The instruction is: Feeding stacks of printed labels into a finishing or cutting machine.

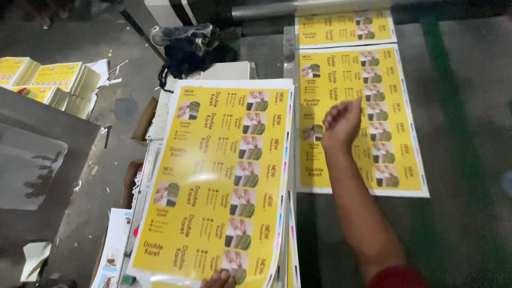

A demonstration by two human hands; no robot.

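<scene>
— Grey concrete floor [106, 160] lies beyond the left hand, with a dark conveyor bed [464, 160] under the right. What does the head camera show?

— The right hand [341, 124], fingers loosely spread and holding nothing, hovers over a yellow printed sheet [384, 80] lying flat on that bed.

— And the left hand [220, 279]?

— Only its fingertips show, resting on the near edge of the top sheet [213, 176] of a stack; its grip I cannot tell. Bundled yellow sheets [53, 82] sit well away.
</scene>
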